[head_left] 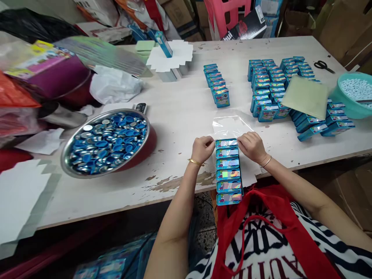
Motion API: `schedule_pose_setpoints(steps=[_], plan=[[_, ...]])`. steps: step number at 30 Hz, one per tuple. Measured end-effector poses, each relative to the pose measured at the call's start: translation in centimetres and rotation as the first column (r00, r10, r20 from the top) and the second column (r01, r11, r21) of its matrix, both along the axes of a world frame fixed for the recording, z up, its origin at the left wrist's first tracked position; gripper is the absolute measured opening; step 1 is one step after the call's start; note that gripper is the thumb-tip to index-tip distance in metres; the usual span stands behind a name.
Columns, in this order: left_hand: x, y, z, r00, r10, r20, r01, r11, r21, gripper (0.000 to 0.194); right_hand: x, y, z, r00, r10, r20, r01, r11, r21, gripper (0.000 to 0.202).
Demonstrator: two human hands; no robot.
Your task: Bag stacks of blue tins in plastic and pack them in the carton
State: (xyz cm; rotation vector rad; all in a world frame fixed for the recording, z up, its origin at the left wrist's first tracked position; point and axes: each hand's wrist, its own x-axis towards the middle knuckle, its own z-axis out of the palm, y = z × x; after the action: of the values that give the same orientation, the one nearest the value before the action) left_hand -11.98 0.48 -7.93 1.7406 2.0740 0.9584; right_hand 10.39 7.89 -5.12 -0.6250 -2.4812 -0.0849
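Observation:
A row of several small blue candy boxes (pixel 228 164) runs from the table's front edge toward my lap, with printed, shiny tops facing up. Clear plastic film (pixel 232 121) spreads on the table just past the far end of this row. My left hand (pixel 203 149) is closed at the row's far left corner, fingertips pinching the film's edge. At the far right corner my right hand (pixel 252 146) is closed in the same way, thumb and finger on the film. White sheets (pixel 250 170) lie beneath, to the right of the boxes.
Left stands a large bowl (pixel 64 155) of blue and silver round pieces. Grouped blue boxes (pixel 263 91) stand at right, a pale flat sheet (pixel 306 97) over some. Beyond are scissors (pixel 322 65) and a turquoise tub (pixel 337 95) of small pale pieces. Another short row (pixel 216 85) stands ahead.

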Motion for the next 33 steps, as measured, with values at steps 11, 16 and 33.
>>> schedule_pose_setpoints(steps=[11,16,33], plan=[[2.0,-2.3,-0.1,0.959,0.209,-0.192,-0.169,0.964,0.204,0.030,0.3,-0.6,-0.9,0.986,0.048,-0.161,-0.086,0.968,-0.237,0.013],[1.3,-1.4,0.1,0.976,0.194,-0.098,-0.186,0.978,0.090,0.034,1.4,-0.9,-2.1,0.987,-0.117,-0.106,0.066,0.915,-0.399,0.034],[2.5,-2.8,1.1,0.943,0.223,-0.248,-0.212,0.975,0.073,0.038,-0.6,-1.2,-2.7,0.981,-0.147,0.125,0.176,0.947,-0.267,0.035]])
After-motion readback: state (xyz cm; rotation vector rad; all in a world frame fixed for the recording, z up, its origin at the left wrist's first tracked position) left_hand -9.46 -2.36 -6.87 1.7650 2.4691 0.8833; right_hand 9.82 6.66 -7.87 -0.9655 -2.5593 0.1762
